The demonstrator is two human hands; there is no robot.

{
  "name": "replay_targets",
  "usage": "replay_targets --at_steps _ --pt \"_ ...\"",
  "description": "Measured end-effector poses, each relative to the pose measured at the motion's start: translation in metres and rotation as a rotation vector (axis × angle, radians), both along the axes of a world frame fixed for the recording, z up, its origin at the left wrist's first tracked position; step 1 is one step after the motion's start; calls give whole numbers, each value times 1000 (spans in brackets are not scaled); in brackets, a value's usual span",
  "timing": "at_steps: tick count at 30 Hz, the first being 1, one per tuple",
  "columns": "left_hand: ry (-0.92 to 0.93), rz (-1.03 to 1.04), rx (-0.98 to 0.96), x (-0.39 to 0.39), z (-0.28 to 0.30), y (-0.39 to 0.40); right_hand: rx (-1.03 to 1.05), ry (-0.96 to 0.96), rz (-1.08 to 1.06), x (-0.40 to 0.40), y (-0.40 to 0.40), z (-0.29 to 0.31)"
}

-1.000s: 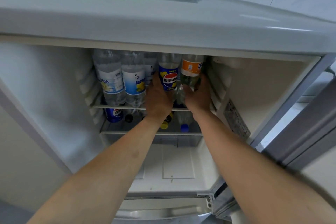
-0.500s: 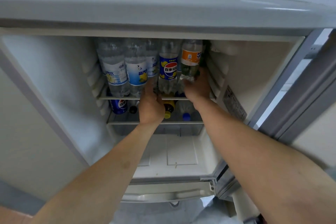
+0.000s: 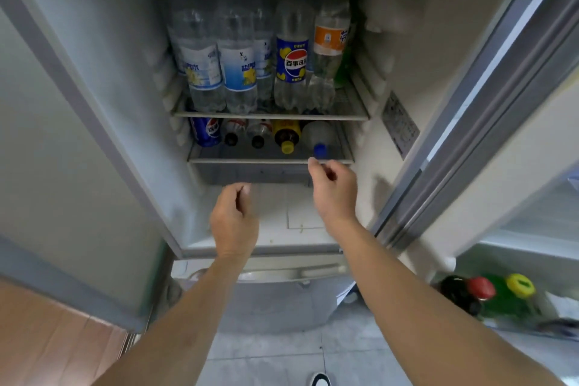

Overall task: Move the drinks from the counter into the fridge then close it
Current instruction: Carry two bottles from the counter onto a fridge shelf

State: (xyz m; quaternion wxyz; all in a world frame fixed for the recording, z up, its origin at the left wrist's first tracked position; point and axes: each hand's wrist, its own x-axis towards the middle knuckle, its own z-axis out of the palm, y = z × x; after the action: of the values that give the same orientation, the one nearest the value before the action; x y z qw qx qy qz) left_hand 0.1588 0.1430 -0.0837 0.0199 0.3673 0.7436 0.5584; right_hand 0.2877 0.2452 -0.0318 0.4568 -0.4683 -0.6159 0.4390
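Fridge (image 3: 407,50): open before you, door (image 3: 517,97) swung wide on your right.

Upper shelf (image 3: 272,116), standing upright, left edge to right edge: two clear bottles with pale blue labels (image 3: 219,72), a third like them behind; a Pepsi bottle with blue and yellow label (image 3: 291,63); an orange-labelled bottle (image 3: 329,50) just beside it, nearest the right wall. Something green sits behind the orange-labelled one; what it is cannot be told.

Lower shelf (image 3: 269,161), lying down with caps toward you: a blue Pepsi can or bottle (image 3: 206,131) at the left edge, two dark-capped bottles (image 3: 247,135), a yellow-capped bottle (image 3: 286,138), a blue-capped clear bottle (image 3: 318,138) at the right.

Door rack (image 3: 532,254), lower right: a dark bottle with red cap (image 3: 470,291) and a green bottle with yellow cap (image 3: 513,294).

Your left hand (image 3: 233,222): in front of the fridge below the lower shelf, fingers curled loosely, holding nothing.

Your right hand (image 3: 333,188): at the front edge of the lower shelf, fingers loosely bent, empty, near the blue-capped bottle; contact cannot be told.
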Motion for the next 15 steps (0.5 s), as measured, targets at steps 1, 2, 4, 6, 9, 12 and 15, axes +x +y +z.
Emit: replay_targets --at_steps 1,2,4,6,9,12,15 --pt "-1 13 -11 4 -5 -7 -24 -4 21 6 -9 -7" --pt "-2 28 -24 9 -9 -13 -45 -11 37 12 -17 -13" --pt "-20 59 -54 19 -14 -24 -74 -19 58 23 -31 -24" --pt "-50 86 -86 30 -20 -33 -87 -19 68 35 -42 -32" --pt "-95 89 -95 48 -29 -46 -105 -43 91 53 -55 -39" --pt "-103 114 -107 75 -36 -55 -122 -26 108 76 -63 -44" --pt "-111 126 -107 107 -44 -61 -121 -14 122 107 -70 -48"
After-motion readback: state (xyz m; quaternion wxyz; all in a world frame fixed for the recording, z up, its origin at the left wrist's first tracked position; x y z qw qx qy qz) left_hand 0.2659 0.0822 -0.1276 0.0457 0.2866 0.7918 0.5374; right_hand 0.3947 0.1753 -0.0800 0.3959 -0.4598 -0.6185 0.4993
